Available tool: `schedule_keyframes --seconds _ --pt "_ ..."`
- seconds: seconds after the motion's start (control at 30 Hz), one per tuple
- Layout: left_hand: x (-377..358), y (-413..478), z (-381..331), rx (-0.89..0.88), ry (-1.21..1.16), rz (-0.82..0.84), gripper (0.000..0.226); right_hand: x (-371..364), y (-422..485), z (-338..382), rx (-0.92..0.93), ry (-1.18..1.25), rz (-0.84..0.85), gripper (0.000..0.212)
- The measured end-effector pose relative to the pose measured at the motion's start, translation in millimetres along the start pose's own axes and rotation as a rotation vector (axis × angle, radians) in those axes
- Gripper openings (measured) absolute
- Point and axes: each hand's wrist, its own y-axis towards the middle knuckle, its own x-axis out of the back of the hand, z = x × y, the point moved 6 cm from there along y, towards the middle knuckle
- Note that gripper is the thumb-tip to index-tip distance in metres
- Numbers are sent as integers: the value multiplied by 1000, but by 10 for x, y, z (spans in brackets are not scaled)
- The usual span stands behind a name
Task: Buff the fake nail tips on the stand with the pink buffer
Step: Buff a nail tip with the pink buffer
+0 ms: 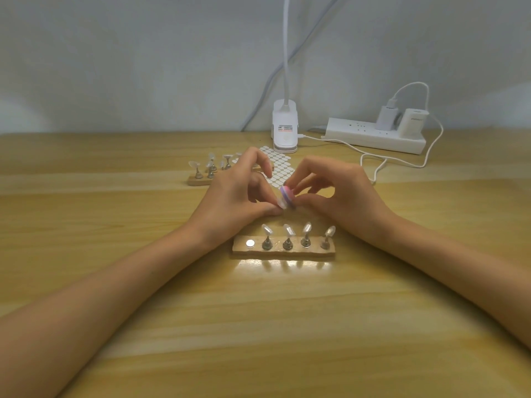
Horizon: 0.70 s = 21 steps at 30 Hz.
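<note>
A wooden stand (283,251) lies near me with several clear fake nail tips (288,230) on metal pegs; its leftmost spot shows only a bare metal disc (250,243). Above and behind the stand, my left hand (238,193) pinches one nail tip on its peg (280,203). My right hand (336,191) grips the small pink buffer (288,194) by its edges and presses it against that tip.
A second wooden stand (201,179) with several nail tips sits farther back left. A sheet of white adhesive tabs (280,166) lies behind my hands. A white clip lamp (284,127), a power strip (376,136) with chargers and a white cable (402,162) are at the back.
</note>
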Motion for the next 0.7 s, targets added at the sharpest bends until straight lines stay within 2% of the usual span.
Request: schedule_keyframes --seconds 0.1,0.2,0.33,0.43,0.53,0.7 --pt "-1 -3 -2 -1 -1 4 46 -4 7 42 68 -37 -25 14" --pt "-2 -3 1 3 5 3 45 -10 7 -9 10 -39 16 13" --pt "0 -2 7 10 13 2 45 -25 7 64 108 -75 -3 16" --pt "-5 -1 3 11 16 3 45 -17 12 -17 20 -65 31 14" --pt "3 -6 -4 5 18 1 45 -14 6 10 61 -66 9 12" --pt "-4 -2 -5 21 13 1 45 1 -6 -12 17 -50 0 14"
